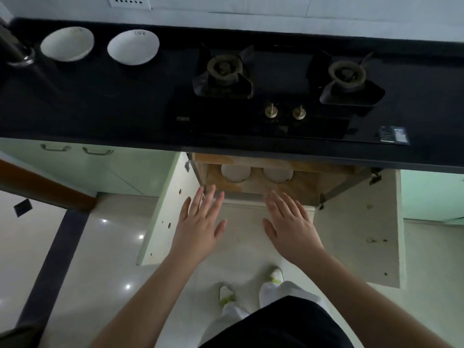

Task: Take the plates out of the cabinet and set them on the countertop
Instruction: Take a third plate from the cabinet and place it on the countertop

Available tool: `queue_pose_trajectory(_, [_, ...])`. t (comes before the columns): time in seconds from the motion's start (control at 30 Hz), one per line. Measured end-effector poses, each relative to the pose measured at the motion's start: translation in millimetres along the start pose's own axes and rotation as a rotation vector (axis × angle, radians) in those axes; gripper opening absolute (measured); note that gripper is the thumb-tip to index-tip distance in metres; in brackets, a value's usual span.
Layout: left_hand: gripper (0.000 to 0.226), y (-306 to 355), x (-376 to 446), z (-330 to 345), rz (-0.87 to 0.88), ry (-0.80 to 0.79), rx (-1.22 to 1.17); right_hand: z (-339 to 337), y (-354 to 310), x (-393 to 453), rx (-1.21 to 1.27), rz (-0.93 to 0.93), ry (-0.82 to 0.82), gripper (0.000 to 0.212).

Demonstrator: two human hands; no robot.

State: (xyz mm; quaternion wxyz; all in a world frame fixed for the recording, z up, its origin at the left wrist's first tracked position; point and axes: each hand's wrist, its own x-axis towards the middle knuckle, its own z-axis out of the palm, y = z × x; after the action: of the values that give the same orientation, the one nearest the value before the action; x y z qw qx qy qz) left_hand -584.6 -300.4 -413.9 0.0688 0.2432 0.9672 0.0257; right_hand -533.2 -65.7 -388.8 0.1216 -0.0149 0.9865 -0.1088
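Two white plates sit inside the open cabinet (311, 187) under the stove, a left plate (235, 174) and a right plate (278, 175), each half hidden by the countertop edge. Two more white dishes stand on the black countertop (100, 96) at the far left, one dish (67, 44) beside the other dish (133, 47). My left hand (200, 222) and my right hand (288, 222) hover palm down with straight fingers in front of the cabinet opening, holding nothing. Both hands are short of the plates.
Both cabinet doors stand wide open, the left door (165, 212) and the right door (359, 229), flanking my hands. A two-burner gas stove (283, 96) fills the countertop's middle and right. A dark faucet (15, 51) stands at the far left. My feet are on the tiled floor.
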Motion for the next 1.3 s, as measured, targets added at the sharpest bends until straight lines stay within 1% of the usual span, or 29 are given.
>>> queue_pose_trajectory(0.23, [0.06, -8, 60, 38, 0.018, -0.002, -0.006, 27, 27, 56, 0.026, 0.001, -0.029, 0.06])
queue_pose_trajectory(0.4, [0.063, -4, 114, 96, -0.049, -0.039, -0.021, 67, 55, 122, 0.015, -0.03, -0.039, 0.059])
queue_pose_trajectory(0.53, [0.065, -4, 153, 140, -0.041, -0.054, -0.021, 105, 74, 163, 0.0, -0.045, -0.046, 0.06])
queue_pose_trajectory(0.7, [0.069, -21, 205, 202, -0.086, -0.062, -0.006, 159, 92, 214, -0.096, -0.06, -0.014, 0.061])
queue_pose_trajectory(0.9, [0.066, -41, 261, 276, -0.066, 0.044, 0.006, 225, 113, 283, -0.12, -0.038, 0.0, 0.063])
queue_pose_trajectory(1.03, [0.067, -56, 290, 316, -0.091, 0.078, 0.015, 255, 125, 313, -0.131, -0.073, 0.073, 0.057])
queue_pose_trajectory(1.13, [0.067, -67, 306, 341, -0.062, 0.178, 0.105, 271, 131, 330, -0.179, -0.081, 0.143, 0.058])
queue_pose_trajectory(1.23, [0.063, -77, 318, 356, -0.06, 0.265, 0.101, 283, 134, 341, -0.214, -0.075, 0.235, 0.057])
queue_pose_trajectory(1.3, [0.057, -83, 322, 364, -0.025, 0.355, 0.103, 292, 135, 344, -0.212, -0.089, 0.304, 0.054])
